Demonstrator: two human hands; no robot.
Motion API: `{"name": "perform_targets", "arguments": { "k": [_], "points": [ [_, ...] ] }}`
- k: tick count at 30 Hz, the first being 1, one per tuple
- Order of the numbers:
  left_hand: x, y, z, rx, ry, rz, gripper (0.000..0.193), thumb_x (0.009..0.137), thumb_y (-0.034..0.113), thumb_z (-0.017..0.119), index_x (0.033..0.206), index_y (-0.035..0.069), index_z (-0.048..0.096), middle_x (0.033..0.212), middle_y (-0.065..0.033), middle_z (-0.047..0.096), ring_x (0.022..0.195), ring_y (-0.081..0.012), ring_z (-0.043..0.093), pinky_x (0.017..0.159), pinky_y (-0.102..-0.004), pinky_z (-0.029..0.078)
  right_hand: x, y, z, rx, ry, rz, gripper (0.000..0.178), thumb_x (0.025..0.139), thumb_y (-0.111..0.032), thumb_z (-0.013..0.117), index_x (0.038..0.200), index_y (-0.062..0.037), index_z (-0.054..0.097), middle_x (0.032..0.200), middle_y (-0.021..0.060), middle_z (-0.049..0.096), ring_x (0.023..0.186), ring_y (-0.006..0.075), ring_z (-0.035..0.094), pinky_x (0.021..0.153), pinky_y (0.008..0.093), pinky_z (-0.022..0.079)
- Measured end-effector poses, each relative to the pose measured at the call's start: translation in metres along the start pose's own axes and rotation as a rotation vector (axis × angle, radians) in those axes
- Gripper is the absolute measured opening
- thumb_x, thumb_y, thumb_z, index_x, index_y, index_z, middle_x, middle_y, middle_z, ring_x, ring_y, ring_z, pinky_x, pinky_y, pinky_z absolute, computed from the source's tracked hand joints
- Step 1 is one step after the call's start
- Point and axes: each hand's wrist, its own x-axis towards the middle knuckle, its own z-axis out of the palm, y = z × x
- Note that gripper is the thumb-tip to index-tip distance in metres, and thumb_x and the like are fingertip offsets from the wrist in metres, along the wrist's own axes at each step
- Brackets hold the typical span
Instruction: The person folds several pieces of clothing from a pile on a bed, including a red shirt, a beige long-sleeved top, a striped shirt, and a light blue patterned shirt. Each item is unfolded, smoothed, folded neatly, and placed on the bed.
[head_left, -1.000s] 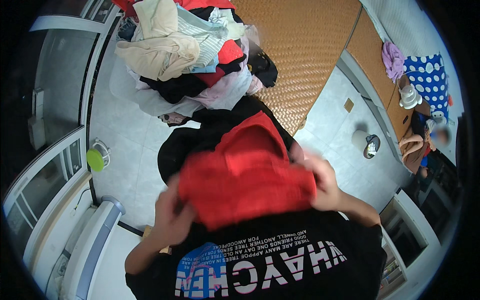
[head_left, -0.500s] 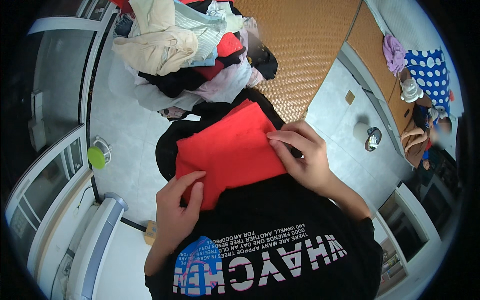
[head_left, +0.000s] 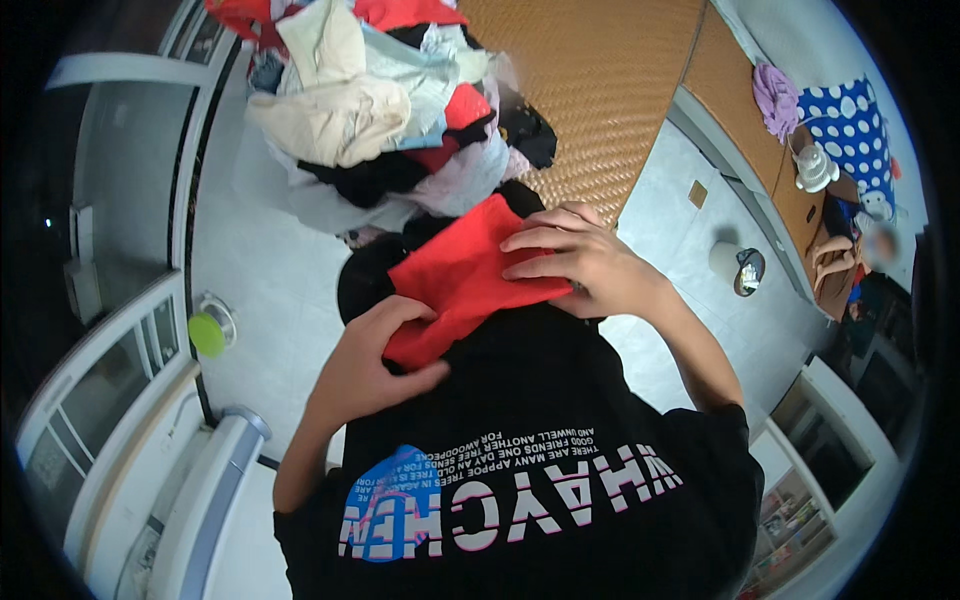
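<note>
A folded red piece of cloth, its exact garment kind not shown, lies over my black-clad lap. My left hand curls round its near left edge, the cloth between bent fingers and a thumb held apart from them. At the opposite side my right hand has its fingers on top of the fold and its thumb low at the edge, partly hidden. Beyond the cloth rises a heap of mixed clothes in cream, pale blue, red, pink and black.
The heap rests beside a woven tan mat. On the right are a white bin, a small white fan, a polka-dot cushion and another person. To the left, a green-topped stool stands by glazed doors.
The red cloth has become more bunched and creased. My right hand has moved over its top and my left hand has shifted slightly up along its edge. The view has tilted a little.
</note>
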Motion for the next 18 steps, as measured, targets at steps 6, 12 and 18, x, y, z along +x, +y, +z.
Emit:
{"name": "perform_targets", "arguments": {
  "k": [6,12,18],
  "points": [
    [0.076,-0.031,-0.044,-0.387,-0.014,0.032,0.024,0.083,0.009,0.066,0.104,-0.001,0.06,0.093,-0.0007,0.06,0.086,-0.0076,0.055,0.078,-0.024,0.046,0.025,0.038,-0.029,0.528,0.309,0.208,0.011,0.09,-0.009,0.061,0.097,-0.0014,0.065,0.086,0.0061,0.066,0.08,0.0107,0.06,0.075,0.0246,0.047],
    [0.176,-0.01,-0.079,-0.747,0.179,0.208,0.023,0.085,0.004,0.061,0.106,-0.004,0.058,0.1,-0.0063,0.063,0.095,-0.013,0.059,0.087,-0.0272,0.046,0.06,0.077,-0.094,1.192,0.529,0.187,0.027,0.093,-0.014,0.06,0.114,0.0024,0.061,0.106,0.0049,0.066,0.095,0.0093,0.061,0.084,0.0252,0.049],
    [0.265,0.007,-0.094,-0.909,0.22,0.212,0.027,0.088,0.003,0.059,0.114,0.0,0.055,0.109,-0.007,0.062,0.102,-0.0161,0.06,0.09,-0.0313,0.049,0.075,0.103,-0.151,1.291,0.548,0.286,0.034,0.085,-0.002,0.062,0.118,0.0027,0.058,0.111,0.0091,0.065,0.101,0.0155,0.062,0.09,0.0283,0.049]
  ]
}}
